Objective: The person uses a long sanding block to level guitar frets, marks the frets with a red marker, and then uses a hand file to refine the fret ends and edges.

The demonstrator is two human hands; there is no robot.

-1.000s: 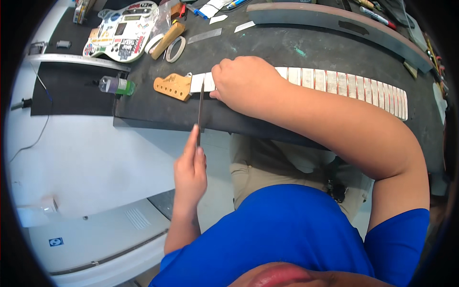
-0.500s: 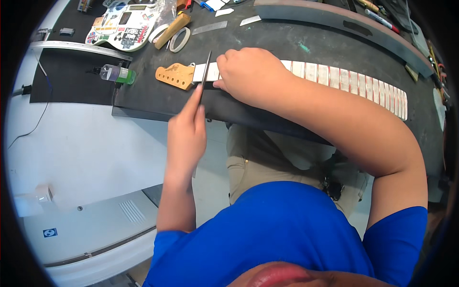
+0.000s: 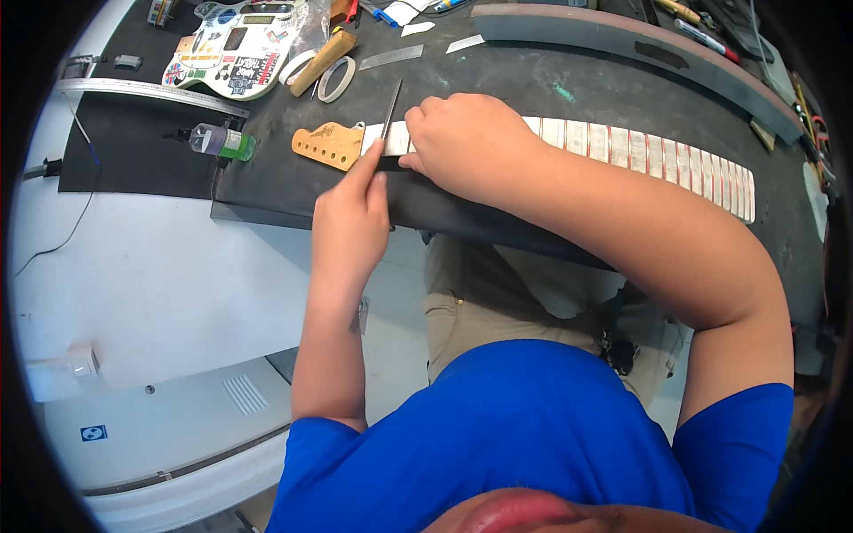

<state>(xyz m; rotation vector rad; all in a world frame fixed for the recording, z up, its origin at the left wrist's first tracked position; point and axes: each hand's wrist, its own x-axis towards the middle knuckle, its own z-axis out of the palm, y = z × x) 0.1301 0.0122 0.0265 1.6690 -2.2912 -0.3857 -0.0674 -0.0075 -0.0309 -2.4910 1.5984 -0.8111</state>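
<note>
A guitar neck (image 3: pixel 622 145) lies across the bench, its fretboard covered in whitish tape with the frets showing as reddish-metal lines. Its tan headstock (image 3: pixel 327 146), with a row of holes, points left. My left hand (image 3: pixel 354 213) is closed round a slim dark file (image 3: pixel 392 111), index finger stretched along it. The file lies across the fretboard near the headstock end, tip pointing away from me. Just right of it, my right hand (image 3: pixel 466 142) grips the neck from above, fingers curled over the far side and thumb at the near edge.
A stickered white guitar body (image 3: pixel 235 49) lies at the far left, beside tape rolls (image 3: pixel 336 78) and a wooden block (image 3: pixel 322 60). A spray bottle (image 3: pixel 222 140) with green liquid lies left of the headstock. A long grey beam (image 3: pixel 640 53) spans the far right, near pens and tools.
My left hand and the file have slid away from me and slightly to the right across the fretboard. The right hand keeps its hold on the neck, which has shifted very slightly.
</note>
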